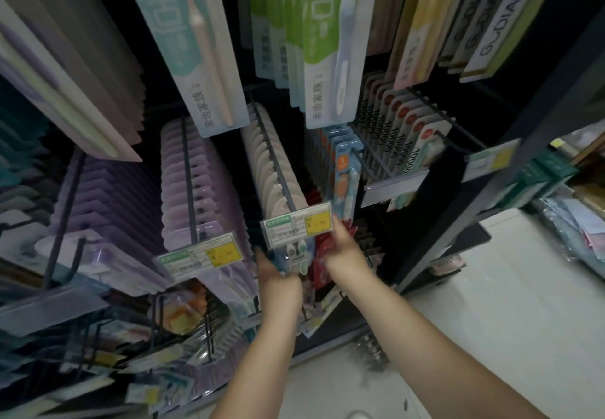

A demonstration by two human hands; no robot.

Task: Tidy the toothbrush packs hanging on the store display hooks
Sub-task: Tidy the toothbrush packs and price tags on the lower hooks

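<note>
While both hands reach under the price tag [296, 227], the toothbrush pack [294, 255] hangs long-axis down between them, left hand [278, 282] gripping its lower edge, right hand [342, 248] curled on its right side, equally near

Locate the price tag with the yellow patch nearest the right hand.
In the head view, that price tag sits centre frame at the front end of the hook of cream packs, just above the right hand.
</note>
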